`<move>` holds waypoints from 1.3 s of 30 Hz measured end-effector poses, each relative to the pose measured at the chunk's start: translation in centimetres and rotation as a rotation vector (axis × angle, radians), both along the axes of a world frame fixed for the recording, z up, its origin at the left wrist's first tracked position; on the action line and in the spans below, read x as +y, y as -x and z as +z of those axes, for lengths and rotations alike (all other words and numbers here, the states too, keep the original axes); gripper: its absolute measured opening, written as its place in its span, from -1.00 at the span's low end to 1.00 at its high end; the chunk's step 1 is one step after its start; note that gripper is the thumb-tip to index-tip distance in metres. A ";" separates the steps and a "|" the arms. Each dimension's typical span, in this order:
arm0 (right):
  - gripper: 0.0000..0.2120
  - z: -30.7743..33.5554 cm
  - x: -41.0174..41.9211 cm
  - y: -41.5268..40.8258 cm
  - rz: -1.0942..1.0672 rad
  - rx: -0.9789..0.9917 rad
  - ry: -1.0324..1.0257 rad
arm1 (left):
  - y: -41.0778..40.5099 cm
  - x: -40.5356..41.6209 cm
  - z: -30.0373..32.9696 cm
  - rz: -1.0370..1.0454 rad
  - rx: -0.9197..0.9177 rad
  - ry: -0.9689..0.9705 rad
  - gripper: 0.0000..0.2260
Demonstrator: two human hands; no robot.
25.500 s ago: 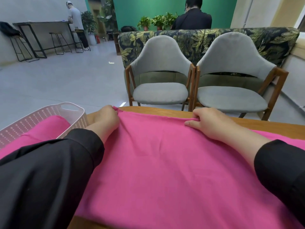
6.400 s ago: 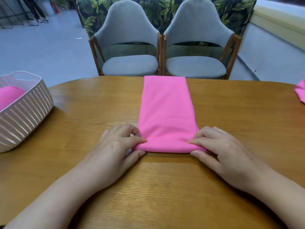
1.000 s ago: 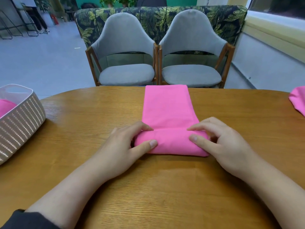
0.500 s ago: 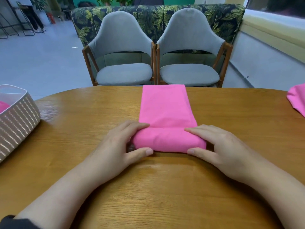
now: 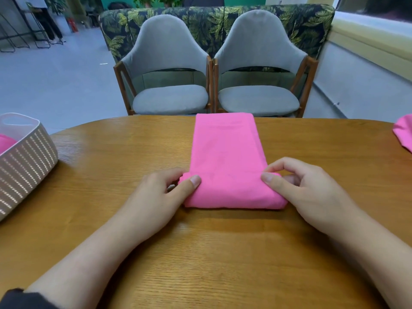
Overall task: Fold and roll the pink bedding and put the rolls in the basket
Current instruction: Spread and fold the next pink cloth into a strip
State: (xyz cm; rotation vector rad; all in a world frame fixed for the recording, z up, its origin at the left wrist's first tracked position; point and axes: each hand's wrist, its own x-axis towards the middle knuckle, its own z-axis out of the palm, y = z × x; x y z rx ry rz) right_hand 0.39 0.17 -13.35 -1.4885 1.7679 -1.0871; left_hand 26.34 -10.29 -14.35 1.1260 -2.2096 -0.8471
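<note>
Pink bedding point(image 5: 225, 148), folded into a long narrow strip, lies on the wooden table point(image 5: 111, 175) and reaches to the far edge. Its near end is rolled up into a thick roll point(image 5: 234, 192). The left hand point(image 5: 156, 197) grasps the left end of the roll, with the thumb on top and the other fingers curled behind it. The right hand point(image 5: 312, 192) grasps the right end in the same way, thumb on top and fingers curled over the far side. At the left edge of the table stands a white slotted basket point(image 5: 26, 166), and inside it some pink cloth point(image 5: 5, 143) shows. At the right edge of the view lies another pink piece point(image 5: 403, 134) on the table. Beyond the table stand two grey chairs point(image 5: 169, 63) with wooden frames, side by side, before a sofa point(image 5: 211, 21) with a leaf pattern.
</note>
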 end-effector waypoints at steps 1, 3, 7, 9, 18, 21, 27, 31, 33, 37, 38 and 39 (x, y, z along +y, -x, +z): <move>-0.68 0.0 -0.1 0.0 -0.028 0.006 0.000 | 0.1 -0.2 -0.2 0.025 0.006 0.001 -0.65; -0.70 -0.3 -0.1 -0.1 -0.081 0.061 0.019 | 0.3 -0.3 -0.3 0.075 0.085 0.019 -0.75; -0.82 -0.7 -0.2 -0.3 -0.094 0.369 0.205 | 0.8 0.2 -0.3 0.026 0.176 0.195 -0.94; -0.81 -0.7 -0.2 -0.5 0.052 0.506 0.304 | 0.7 0.3 -0.4 0.002 0.156 0.238 -0.88; -0.38 -0.6 -0.2 0.1 0.178 0.618 0.038 | 0.0 -0.6 -0.7 -0.080 -0.324 0.342 -0.22; -0.53 -0.2 -0.1 0.1 0.155 0.582 -0.003 | -0.1 -0.6 -0.6 -0.087 -0.345 0.389 -0.35; -0.58 -0.3 0.5 1.0 0.149 0.402 -0.083 | -0.6 0.0 0.1 -0.165 -0.263 0.266 -0.44; -0.52 0.0 0.7 1.1 0.210 0.195 -0.072 | -0.6 0.4 0.1 -0.205 -0.198 0.223 -0.55; -0.39 -0.2 0.6 1.2 0.214 0.172 -0.040 | -0.4 0.2 -0.2 -0.213 -0.158 0.172 -0.60; -0.72 -0.3 0.3 0.9 0.163 0.028 0.006 | 0.0 -0.1 -0.4 -0.157 -0.001 0.121 -0.67; -0.82 -0.4 0.2 0.7 0.121 0.049 0.042 | 0.2 0.0 -0.4 -0.147 0.054 0.145 -0.70; -0.89 -0.6 0.1 0.6 0.071 0.104 0.093 | 0.3 0.0 -0.4 -0.150 0.092 0.183 -0.74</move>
